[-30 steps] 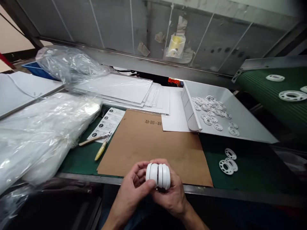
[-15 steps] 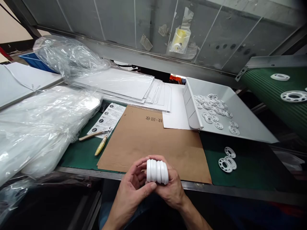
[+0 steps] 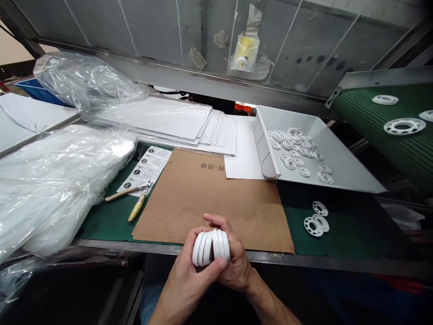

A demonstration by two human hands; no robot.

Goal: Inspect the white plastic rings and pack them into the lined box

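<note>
A row of white rings (image 3: 202, 248), split by a narrow gap, sits between a person's left-hand grip (image 3: 187, 280) and right-hand grip (image 3: 237, 266) at the front edge of a green-topped counter (image 3: 99, 225). Brown cardboard (image 3: 213, 203) lies just beyond. To the right, three holed discs (image 3: 308, 228) rest near a grey tray (image 3: 343, 158) of similar pieces (image 3: 303, 171); at left, a yellow-handled tool (image 3: 137, 208) lies partly on a printed sheet (image 3: 146, 169) near clear plastic wrapping (image 3: 67, 180).

Soft light seems to reach my bench (image 3: 358, 237) from above, whitening the rings (image 3: 202, 249) I hold. Glare streaks the plastic bags (image 3: 67, 167) on my left, shadow lies beneath the tray (image 3: 345, 162), and below the bench's edge most sinks toward black. My wide view stretches the conveyor (image 3: 365, 110) at right and darkens in the top corner there; small text on the printed sheet (image 3: 149, 164) is too soft to read.
</note>
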